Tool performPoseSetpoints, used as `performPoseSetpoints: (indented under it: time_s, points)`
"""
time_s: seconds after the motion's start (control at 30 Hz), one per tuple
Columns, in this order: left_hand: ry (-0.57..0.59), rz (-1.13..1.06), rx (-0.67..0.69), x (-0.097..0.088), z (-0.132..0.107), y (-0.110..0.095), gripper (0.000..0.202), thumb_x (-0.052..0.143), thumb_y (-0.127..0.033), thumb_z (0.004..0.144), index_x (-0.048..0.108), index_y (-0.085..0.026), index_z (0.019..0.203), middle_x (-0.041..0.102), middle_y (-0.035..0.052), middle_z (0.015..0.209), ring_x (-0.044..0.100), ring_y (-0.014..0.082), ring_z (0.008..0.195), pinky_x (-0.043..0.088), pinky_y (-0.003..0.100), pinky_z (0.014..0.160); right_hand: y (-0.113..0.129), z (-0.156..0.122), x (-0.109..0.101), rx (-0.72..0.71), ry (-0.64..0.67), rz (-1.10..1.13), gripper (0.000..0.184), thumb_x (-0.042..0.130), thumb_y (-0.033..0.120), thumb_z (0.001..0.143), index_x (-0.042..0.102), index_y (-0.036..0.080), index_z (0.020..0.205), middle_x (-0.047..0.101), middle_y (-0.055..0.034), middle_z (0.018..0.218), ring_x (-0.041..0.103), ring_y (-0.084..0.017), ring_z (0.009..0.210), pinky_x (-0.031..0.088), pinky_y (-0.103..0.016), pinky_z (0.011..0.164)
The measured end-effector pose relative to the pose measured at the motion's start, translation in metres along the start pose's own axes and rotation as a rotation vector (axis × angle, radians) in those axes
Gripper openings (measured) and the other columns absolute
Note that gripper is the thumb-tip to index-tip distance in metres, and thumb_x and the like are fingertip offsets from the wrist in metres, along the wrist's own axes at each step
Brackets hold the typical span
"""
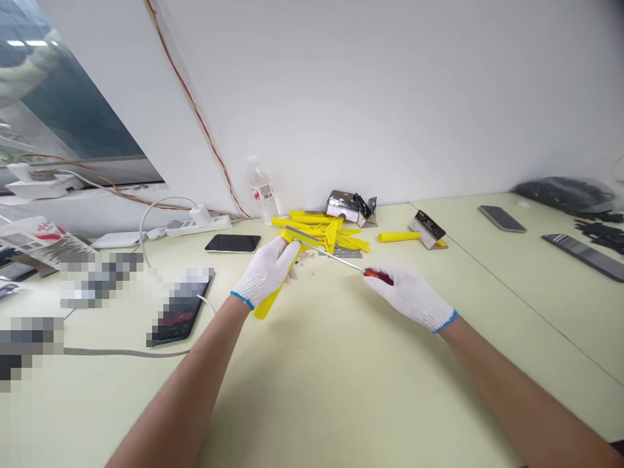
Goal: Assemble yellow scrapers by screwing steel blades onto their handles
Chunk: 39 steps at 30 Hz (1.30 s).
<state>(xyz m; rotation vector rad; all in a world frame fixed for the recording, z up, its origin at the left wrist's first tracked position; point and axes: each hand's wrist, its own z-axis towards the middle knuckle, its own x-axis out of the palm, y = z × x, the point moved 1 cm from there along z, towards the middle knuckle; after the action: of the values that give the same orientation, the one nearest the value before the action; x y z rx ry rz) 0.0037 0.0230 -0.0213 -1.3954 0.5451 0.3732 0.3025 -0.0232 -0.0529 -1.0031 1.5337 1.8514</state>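
Observation:
White knit gloves with blue cuffs cover both hands. My left hand (pixel 266 272) grips a long yellow plastic part (pixel 266 302), whose far end reaches toward the heap. My right hand (pixel 409 296) is shut around the red handle of a screwdriver (pixel 336 258). Its thin metal shaft runs left, and its tip lies at the yellow part just past my left fingers. Behind both hands lies a heap of similar yellow plastic pieces (pixel 322 227). Small chips (pixel 312 266) are scattered on the pale green table (pixel 331 364).
A plastic water bottle (pixel 260 192), a power strip (pixel 197 225) and a black phone (pixel 233 243) stand along the wall. Further right lie a yellow-handled tool (pixel 400 236), another phone (pixel 502 218) and a black bag (pixel 560 194). Cables trail on the left.

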Motion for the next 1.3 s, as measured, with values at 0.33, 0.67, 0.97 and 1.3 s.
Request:
performPoseSetpoints:
  time_s: [0.33, 0.67, 0.97, 1.3]
  points:
    - [-0.040, -0.005, 0.015, 0.003, -0.001, 0.002, 0.034, 0.052, -0.052, 0.099, 0.058, -0.019, 0.091, 0.068, -0.0005, 0.065, 0.066, 0.0145, 0.054, 0.051, 0.024, 0.055, 0.006, -0.002, 0.000, -0.007, -0.010, -0.021, 0.043, 0.045, 0.057, 0.104, 0.056, 0.019, 0.085, 0.050, 0.0002, 0.075, 0.042, -0.014, 0.069, 0.032, -0.027, 0.065]
    - [0.012, -0.012, -0.027, 0.002, -0.005, -0.007, 0.034, 0.047, -0.049, 0.101, 0.057, -0.019, 0.089, 0.066, -0.0004, 0.060, 0.064, 0.0155, 0.054, 0.048, 0.024, 0.051, -0.024, 0.003, -0.032, 0.059, -0.037, -0.077, 0.039, 0.053, 0.054, 0.099, 0.073, 0.020, 0.093, 0.066, -0.0053, 0.080, 0.055, -0.020, 0.070, 0.037, -0.029, 0.064]
    - [0.058, 0.034, 0.030, 0.004, -0.008, -0.007, 0.043, 0.044, -0.050, 0.104, 0.060, -0.018, 0.079, 0.067, -0.0013, 0.060, 0.062, 0.0129, 0.054, 0.047, 0.025, 0.057, -0.043, 0.008, -0.035, 0.084, 0.078, -0.137, 0.044, 0.051, 0.055, 0.099, 0.078, 0.022, 0.107, 0.076, -0.0075, 0.112, 0.069, -0.029, 0.093, 0.050, -0.033, 0.074]
    - [0.050, -0.040, 0.059, 0.001, -0.012, -0.016, 0.043, 0.043, -0.047, 0.105, 0.061, -0.018, 0.078, 0.064, -0.0024, 0.056, 0.060, 0.0117, 0.052, 0.047, 0.023, 0.054, -0.046, 0.010, -0.032, 0.113, 0.075, -0.214, 0.046, 0.045, 0.056, 0.103, 0.078, 0.024, 0.108, 0.076, -0.0044, 0.119, 0.071, -0.029, 0.102, 0.053, -0.036, 0.083]
